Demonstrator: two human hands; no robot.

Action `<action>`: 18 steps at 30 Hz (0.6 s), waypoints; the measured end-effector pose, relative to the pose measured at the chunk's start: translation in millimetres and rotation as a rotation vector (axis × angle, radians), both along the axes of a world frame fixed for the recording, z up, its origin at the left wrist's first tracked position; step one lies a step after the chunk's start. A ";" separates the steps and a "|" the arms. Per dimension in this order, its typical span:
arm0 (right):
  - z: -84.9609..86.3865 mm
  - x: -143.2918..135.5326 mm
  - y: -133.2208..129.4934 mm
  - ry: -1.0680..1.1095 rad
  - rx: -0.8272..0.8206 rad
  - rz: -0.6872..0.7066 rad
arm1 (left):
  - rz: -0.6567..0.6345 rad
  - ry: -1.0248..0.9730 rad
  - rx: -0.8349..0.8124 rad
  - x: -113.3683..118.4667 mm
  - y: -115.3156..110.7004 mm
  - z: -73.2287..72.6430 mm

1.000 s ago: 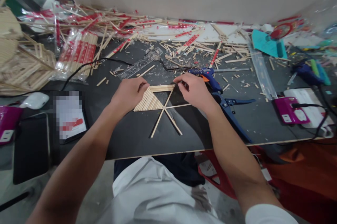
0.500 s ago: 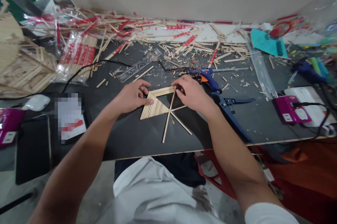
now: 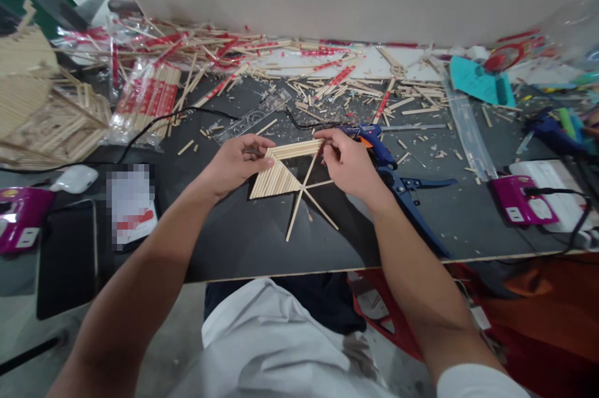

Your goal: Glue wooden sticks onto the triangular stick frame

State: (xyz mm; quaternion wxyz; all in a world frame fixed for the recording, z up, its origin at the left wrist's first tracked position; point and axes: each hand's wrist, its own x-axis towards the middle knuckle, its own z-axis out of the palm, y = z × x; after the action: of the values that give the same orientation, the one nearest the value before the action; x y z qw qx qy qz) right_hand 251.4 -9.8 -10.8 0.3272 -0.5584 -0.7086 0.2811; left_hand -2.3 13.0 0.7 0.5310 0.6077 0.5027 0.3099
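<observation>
Between my hands is a spoked frame of thin wooden sticks (image 3: 276,179), one wedge filled with sticks side by side and a band of several sticks along the far edge. The other spokes are bare and spread from the hub. My left hand (image 3: 238,164) is closed on the frame's left corner, thumb on top. At the far right corner, my right hand (image 3: 344,161) pinches the end of the stick band; its fingertips partly hide that end. Just beyond my right hand lies a blue glue gun (image 3: 381,150), with blue-handled cutters (image 3: 412,204) beside my right forearm.
Packed sticks (image 3: 152,98) in plastic lie at the back left, near a stick-built model (image 3: 70,123). A clear ruler (image 3: 255,117) and scattered offcuts (image 3: 346,95) lie beyond the frame. A phone (image 3: 68,261) is at left; a purple power adapter (image 3: 524,199) at right.
Both hands have moved the stick frame slightly away from me, and its near spokes sit farther from the table edge. My grip on both corners stays. The view has shifted a little.
</observation>
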 end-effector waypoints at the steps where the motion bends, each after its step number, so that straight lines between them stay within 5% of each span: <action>1: -0.4 0.0 0.0 0.005 0.000 -0.006 | 0.006 0.010 0.014 0.4 -0.2 -0.4; 10: 4.1 -1.4 -1.8 0.042 -0.049 0.004 | 0.016 0.070 0.039 2.9 -0.2 -3.6; 18: 8.1 -3.9 -3.2 -0.017 -0.050 0.007 | -0.039 0.202 0.242 1.0 2.1 -4.4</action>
State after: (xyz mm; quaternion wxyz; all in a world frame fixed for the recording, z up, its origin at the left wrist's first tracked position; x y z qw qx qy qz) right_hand 247.5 -13.0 -2.7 0.3063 -0.5661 -0.7061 0.2953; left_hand -1.3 15.1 -3.7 0.4066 0.7050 0.5007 0.2949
